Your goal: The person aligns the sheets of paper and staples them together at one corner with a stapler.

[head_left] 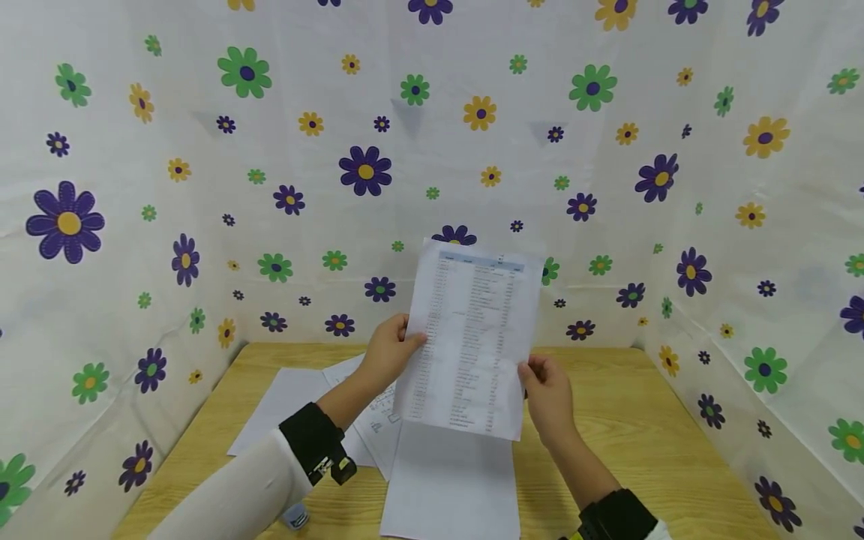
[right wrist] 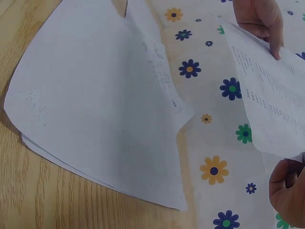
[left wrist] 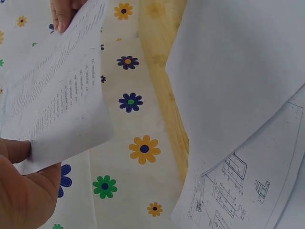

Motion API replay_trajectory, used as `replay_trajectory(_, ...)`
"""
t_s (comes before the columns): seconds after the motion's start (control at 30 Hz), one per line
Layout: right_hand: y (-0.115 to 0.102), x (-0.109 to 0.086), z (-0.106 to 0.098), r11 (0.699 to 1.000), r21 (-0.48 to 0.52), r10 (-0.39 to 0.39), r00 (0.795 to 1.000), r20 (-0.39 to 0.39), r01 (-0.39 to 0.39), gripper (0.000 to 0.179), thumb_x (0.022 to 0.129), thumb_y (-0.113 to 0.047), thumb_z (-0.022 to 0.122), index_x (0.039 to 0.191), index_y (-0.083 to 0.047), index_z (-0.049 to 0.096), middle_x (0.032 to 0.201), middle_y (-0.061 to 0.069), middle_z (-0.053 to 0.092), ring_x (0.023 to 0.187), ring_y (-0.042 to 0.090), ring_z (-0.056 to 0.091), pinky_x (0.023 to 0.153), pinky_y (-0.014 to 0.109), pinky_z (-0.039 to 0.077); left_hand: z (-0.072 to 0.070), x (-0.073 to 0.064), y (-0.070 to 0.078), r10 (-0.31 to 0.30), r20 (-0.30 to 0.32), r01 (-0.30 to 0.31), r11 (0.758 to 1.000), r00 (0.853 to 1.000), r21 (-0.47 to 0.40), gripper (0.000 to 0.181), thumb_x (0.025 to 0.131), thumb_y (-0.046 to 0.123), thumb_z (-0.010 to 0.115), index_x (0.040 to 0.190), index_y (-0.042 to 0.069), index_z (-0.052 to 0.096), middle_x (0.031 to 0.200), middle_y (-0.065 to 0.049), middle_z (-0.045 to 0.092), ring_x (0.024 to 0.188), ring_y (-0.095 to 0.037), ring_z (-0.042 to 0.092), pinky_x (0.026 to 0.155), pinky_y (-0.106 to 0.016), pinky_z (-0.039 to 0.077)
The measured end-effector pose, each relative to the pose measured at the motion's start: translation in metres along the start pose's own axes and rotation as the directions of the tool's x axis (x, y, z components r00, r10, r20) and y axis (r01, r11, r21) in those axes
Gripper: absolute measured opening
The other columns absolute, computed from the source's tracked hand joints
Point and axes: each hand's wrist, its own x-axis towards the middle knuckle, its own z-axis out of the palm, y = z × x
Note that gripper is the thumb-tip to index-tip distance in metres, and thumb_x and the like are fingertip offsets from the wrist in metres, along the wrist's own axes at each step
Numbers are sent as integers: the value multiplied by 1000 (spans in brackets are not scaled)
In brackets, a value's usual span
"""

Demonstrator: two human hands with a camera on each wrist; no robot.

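Paper (head_left: 466, 341) held up by its edges

Left hand (head_left: 388, 352) and right hand (head_left: 550, 397) each pinch a side between thumb and fingers, holding it above the wooden table (head_left: 607, 442). Uneven pulling could crease or tear it; a slack pinch might drop it. White sheets (head_left: 452, 487) lie below; flowered cloth (head_left: 283, 142) hangs behind and beside.

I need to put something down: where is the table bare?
The widest bare patch of the table is on the right, between the right arm and the flowered backdrop. A narrower strip lies between the left papers and the backdrop's left side. Crowded: the centre, where white sheets lie below the printed page held by left hand and right hand.
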Motion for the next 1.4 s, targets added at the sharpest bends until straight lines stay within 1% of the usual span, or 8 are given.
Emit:
replay_trajectory(0.2,0,-3,5,999,3,37,998,46,-37,22,103,-9,59,123,1,61,106,17,64,85,21,62,68,25,56,-7,-14,-2,-46,-8,46,999,999,-23,33,101,12,64,132,1,58,108,-15,71,90,-26,72,78,-38,62)
replay_trajectory(0.37,-4,-5,6,998,-31,57,997,58,-56,27,105,-18,59,126,-2,63,107,16,66,86,23,64,70,25,57,-11,-26,-6,-92,-5,91,995,996,-38,37,101,13,65,134,1,56,109,-13,70,90,-25,73,78,-38,62)
replay_trajectory(0.47,-8,-6,5,997,-44,68,996,64,-65,31,105,-22,59,128,-2,63,110,16,67,88,24,64,71,25,57,-11,-34,-8,-105,6,105,994,995,-43,37,100,12,66,135,0,56,108,-13,71,89,-24,73,77,-38,62)
replay_trajectory(0.7,-10,-8,5,993,-95,81,995,64,-75,24,103,-20,61,116,-1,66,99,15,66,83,24,63,68,24,55,-12,-47,-6,-89,56,93,993,994,-76,36,101,9,63,134,-4,55,107,-14,72,90,-25,74,78,-38,62)
replay_trajectory(0.8,-10,-10,5,991,-112,77,994,71,-69,23,103,-19,62,114,0,67,97,15,66,81,23,62,65,23,54,-12,-52,-6,-102,72,108,991,992,-84,38,100,9,64,135,-4,54,108,-13,73,90,-25,75,78,-39,62)
replay_trajectory(1.0,-8,-14,3,988,-129,102,991,92,-89,25,102,-18,63,116,2,67,97,15,67,82,23,63,66,24,54,-16,-56,-9,-141,123,148,987,982,-56,40,100,8,65,136,-2,53,108,-13,72,89,-24,75,77,-40,62)
replay_trajectory(1.17,-6,-18,1,982,-153,129,985,112,-111,26,103,-18,63,117,2,67,96,14,66,81,22,62,66,25,54,-22,-54,-12,-159,180,172,983,971,-61,30,101,9,64,128,-2,56,108,-15,73,87,-26,75,73,-40,63)
replay_trajectory(1.4,-3,-22,2,971,-192,167,978,126,-141,24,101,-16,63,114,3,67,95,14,67,79,21,64,66,27,55,-25,-56,-15,-197,186,201,980,963,-1,26,101,13,63,120,-4,61,100,-13,74,81,-25,75,69,-39,63)
